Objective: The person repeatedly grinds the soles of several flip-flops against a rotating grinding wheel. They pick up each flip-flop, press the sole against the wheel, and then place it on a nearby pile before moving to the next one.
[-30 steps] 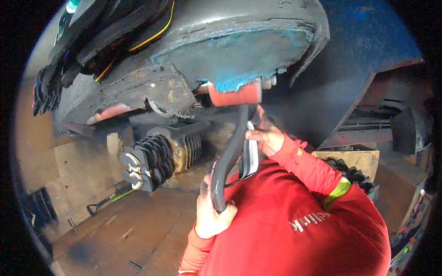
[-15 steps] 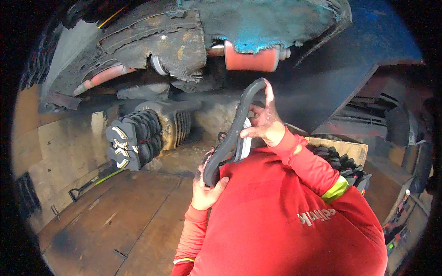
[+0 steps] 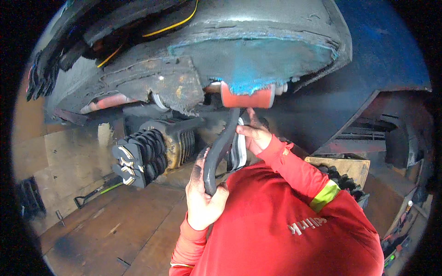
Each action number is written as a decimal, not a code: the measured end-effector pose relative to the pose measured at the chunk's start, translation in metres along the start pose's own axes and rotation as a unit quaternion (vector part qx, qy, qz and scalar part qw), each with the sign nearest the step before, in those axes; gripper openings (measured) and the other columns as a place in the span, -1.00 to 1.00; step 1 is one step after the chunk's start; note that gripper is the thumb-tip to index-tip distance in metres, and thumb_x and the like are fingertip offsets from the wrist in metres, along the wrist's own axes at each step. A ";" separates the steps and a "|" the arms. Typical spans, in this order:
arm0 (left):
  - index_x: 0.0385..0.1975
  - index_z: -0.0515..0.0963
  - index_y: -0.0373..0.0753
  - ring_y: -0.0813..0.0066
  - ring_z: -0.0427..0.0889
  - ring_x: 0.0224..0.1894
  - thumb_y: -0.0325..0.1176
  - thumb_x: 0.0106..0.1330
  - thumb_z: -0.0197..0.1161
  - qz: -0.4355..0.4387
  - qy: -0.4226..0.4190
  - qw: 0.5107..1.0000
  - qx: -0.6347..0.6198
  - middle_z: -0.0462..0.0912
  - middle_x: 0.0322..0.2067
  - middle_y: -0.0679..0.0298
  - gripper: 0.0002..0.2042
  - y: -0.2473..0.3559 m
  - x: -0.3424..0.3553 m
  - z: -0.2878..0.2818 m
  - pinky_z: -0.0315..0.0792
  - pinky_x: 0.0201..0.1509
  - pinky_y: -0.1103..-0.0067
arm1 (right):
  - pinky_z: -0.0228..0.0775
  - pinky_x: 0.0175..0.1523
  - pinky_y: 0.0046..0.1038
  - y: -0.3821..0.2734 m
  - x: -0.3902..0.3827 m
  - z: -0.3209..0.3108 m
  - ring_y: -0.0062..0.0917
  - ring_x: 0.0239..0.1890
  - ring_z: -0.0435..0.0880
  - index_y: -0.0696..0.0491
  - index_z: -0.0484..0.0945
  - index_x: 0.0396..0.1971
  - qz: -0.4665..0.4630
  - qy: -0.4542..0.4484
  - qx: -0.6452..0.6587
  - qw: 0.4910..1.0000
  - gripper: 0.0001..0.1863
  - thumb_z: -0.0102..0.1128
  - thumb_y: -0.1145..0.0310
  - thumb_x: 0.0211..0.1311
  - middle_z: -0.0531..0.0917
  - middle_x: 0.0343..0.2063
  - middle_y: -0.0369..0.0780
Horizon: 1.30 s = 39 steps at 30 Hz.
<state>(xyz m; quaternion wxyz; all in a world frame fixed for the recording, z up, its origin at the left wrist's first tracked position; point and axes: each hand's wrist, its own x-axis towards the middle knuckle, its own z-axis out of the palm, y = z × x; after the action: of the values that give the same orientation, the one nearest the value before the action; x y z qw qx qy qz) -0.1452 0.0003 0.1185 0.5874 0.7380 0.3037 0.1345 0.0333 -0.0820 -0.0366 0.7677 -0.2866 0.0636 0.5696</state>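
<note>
Slanting up edge-on, the sandal (image 3: 218, 154) has its far end right under the red roller (image 3: 247, 97), can't tell if they're actually touching. Left grip (image 3: 202, 209) is clamped round the near end, right grip (image 3: 254, 136) is holding it higher up, by the striped strap (image 3: 241, 152). Above the roller there's a grimy grey hood (image 3: 276, 25). Sandal stack (image 3: 140, 156) off to the left, wooden box (image 3: 360, 169) of dark stuff (image 3: 340, 177) on the right.

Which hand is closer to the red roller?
The right hand: it is just below the red roller, holding the upper part of the sandal. The left hand is farther down, at the lower end.
</note>
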 end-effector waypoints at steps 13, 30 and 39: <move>0.35 0.35 -0.39 0.10 0.59 0.20 -0.58 0.01 0.14 0.023 0.000 0.998 0.054 0.54 0.17 -0.08 -0.27 0.016 0.014 0.007 0.42 0.27 0.41 | 0.40 0.31 -0.10 -0.028 -0.007 0.011 -0.22 0.25 0.53 -0.05 -0.10 0.50 0.037 0.002 -0.033 0.999 -0.02 0.39 0.46 0.23 0.46 0.25 -0.11; 0.28 0.39 -0.31 0.21 0.61 0.21 -0.38 0.21 0.40 -0.155 -0.065 0.984 0.061 0.55 0.19 -0.07 -0.39 -0.159 -0.096 -0.002 0.48 0.22 0.39 | 0.47 0.24 -0.30 0.021 -0.040 0.013 -0.32 0.26 0.44 -0.45 -0.68 0.51 -0.057 0.016 -0.272 0.960 0.49 0.39 0.76 0.02 0.25 0.38 0.00; 0.52 0.08 -0.31 0.46 0.43 0.23 -0.35 0.35 0.37 -0.012 -0.121 0.973 -0.194 0.45 0.23 0.12 -0.21 -0.114 0.060 0.039 0.34 0.34 0.47 | 0.46 0.25 -0.40 0.013 -0.036 -0.005 -0.41 0.36 0.36 -0.33 -0.65 0.53 -0.041 -0.115 -0.358 0.926 0.36 0.23 0.78 0.08 0.10 0.50 -0.12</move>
<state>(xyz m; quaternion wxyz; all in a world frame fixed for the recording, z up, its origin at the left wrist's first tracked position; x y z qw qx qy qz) -0.1103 0.0205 -0.0097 0.7535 0.6169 0.2074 0.0935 0.0107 -0.1126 -0.0306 0.6389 -0.4772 -0.2447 0.5516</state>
